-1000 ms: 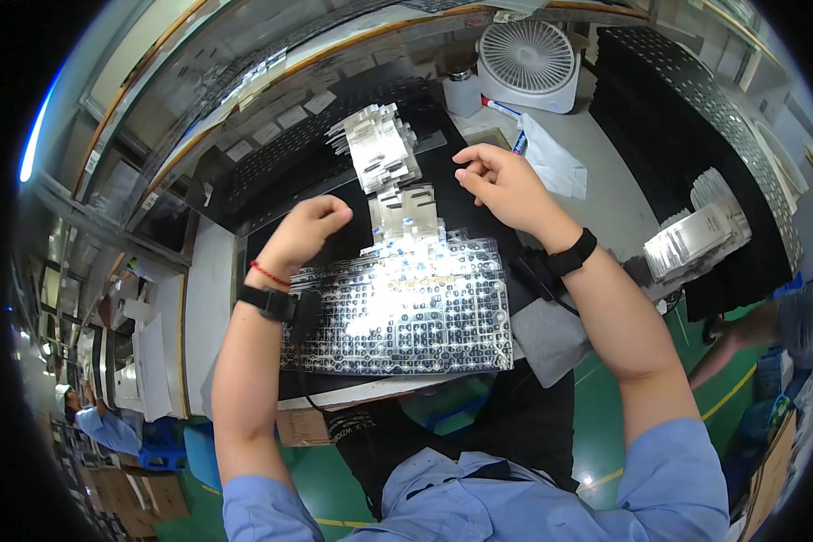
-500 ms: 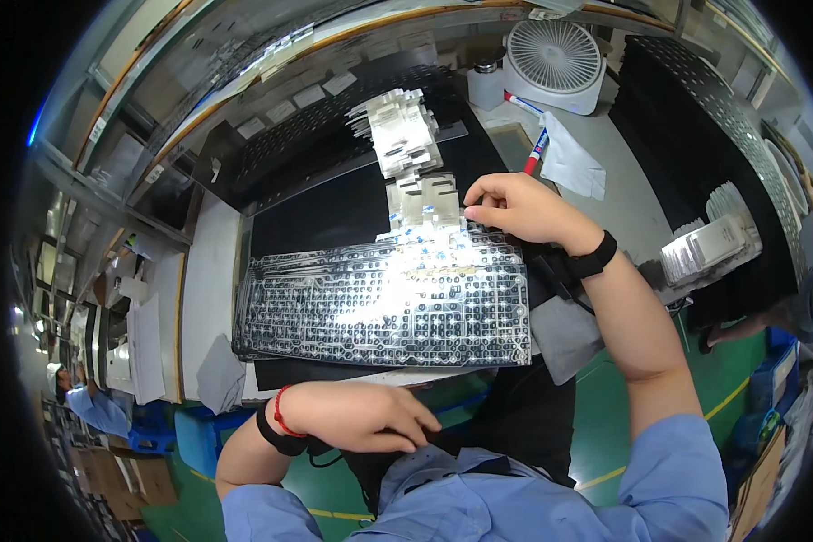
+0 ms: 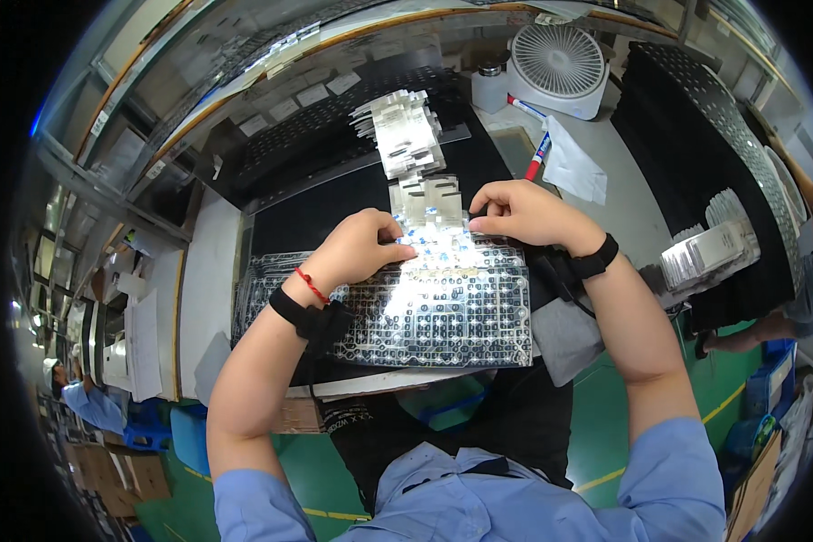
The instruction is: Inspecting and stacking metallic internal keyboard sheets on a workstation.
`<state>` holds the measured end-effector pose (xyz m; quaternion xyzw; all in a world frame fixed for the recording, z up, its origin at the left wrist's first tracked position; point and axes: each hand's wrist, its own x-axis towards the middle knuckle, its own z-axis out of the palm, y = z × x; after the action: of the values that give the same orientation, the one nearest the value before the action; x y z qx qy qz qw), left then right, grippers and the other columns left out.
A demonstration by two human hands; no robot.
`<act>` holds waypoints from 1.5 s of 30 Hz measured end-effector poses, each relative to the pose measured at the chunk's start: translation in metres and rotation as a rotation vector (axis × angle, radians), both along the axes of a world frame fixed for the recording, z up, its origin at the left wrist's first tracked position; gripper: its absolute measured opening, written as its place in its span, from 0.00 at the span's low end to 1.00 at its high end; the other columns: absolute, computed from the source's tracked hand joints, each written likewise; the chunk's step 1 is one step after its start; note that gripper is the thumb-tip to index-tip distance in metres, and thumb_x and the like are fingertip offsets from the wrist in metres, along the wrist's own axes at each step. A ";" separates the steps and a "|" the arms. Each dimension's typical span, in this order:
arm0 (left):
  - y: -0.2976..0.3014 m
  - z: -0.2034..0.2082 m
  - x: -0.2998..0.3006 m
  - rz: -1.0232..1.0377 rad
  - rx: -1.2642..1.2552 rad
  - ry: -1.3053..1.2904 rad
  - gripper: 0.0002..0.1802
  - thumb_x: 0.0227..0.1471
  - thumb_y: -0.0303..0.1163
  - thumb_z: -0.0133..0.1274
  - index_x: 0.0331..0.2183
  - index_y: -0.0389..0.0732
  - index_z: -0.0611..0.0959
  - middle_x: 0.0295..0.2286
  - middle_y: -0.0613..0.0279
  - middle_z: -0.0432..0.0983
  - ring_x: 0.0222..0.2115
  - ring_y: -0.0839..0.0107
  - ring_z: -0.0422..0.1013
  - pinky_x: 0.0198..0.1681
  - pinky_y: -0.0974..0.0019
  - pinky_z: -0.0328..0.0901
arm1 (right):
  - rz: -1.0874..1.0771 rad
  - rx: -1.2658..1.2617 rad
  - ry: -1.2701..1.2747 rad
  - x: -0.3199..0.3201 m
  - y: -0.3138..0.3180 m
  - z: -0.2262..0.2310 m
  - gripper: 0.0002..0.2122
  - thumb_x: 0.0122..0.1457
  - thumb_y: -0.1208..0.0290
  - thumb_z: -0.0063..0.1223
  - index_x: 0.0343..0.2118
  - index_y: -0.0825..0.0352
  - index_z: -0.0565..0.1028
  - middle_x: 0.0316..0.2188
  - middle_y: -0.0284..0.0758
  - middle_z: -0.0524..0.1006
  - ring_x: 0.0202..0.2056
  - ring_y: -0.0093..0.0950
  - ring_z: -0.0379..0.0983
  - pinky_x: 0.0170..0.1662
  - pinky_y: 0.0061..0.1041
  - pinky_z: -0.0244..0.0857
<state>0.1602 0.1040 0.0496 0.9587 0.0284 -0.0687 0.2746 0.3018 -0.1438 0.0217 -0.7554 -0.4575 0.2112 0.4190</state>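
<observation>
A stack of clear keyboard membrane sheets (image 3: 452, 316) with dark printed circuits lies at the front of the bench, with strong glare on it. Their narrow tail strips (image 3: 427, 199), marked with small blue spots, extend away from me. My left hand (image 3: 359, 246) is at the left side of the strips, fingers curled and thumb over the sheets. On the other side my right hand (image 3: 526, 213) keeps its fingers bent in a pinch by the strips' edge. Whatever is between either hand's fingertips is too small to make out. Farther back lies a pile of silvery strips (image 3: 405, 135).
A white fan (image 3: 558, 68), a small bottle (image 3: 490, 88), red-and-blue markers (image 3: 538, 158) and a white cloth (image 3: 575, 163) are at the back right. Clear-wrapped pieces (image 3: 712, 248) lean by a black perforated rack (image 3: 686, 117). A grey cloth (image 3: 565, 341) hangs at the front edge.
My left hand has come up from near my lap onto the sheets beside the strips. The right hand has barely moved.
</observation>
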 end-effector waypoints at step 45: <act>0.147 0.010 -0.023 0.358 -0.436 -0.031 0.14 0.63 0.41 0.47 0.39 0.40 0.79 0.31 0.68 0.76 0.30 0.82 0.69 0.36 0.77 0.64 | -0.253 0.189 -0.100 0.014 -0.005 0.002 0.04 0.59 0.75 0.53 0.32 0.70 0.73 0.25 0.28 0.72 0.29 0.17 0.66 0.35 0.19 0.62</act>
<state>0.1371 0.2515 0.0598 0.8576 0.1776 -0.0087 0.4826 0.3154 -0.1487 0.0237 -0.7737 -0.3968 0.0751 0.4881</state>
